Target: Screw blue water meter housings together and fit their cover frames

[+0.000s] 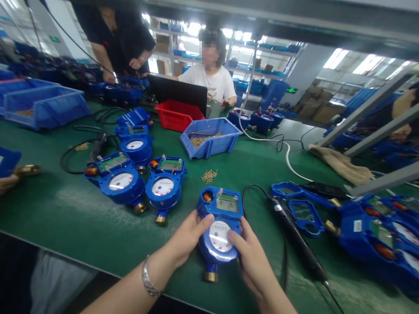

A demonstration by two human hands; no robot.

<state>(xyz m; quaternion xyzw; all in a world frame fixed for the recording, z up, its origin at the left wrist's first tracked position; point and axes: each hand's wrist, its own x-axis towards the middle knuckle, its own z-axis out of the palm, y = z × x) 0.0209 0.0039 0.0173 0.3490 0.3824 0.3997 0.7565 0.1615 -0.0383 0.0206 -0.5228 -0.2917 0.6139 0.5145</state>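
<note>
A blue water meter with a round white dial, a small green display and a brass fitting lies on the green table in front of me. My left hand grips its left side, thumb resting on the housing. My right hand holds its right side, thumb pressed on the dial face. A silver bracelet circles my left wrist.
Three more blue meters lie left of centre. A blue bin of brass screws and a red bin stand behind, with loose screws between. A black electric screwdriver lies right. Blue covers and meters fill the right. Two people work across the table.
</note>
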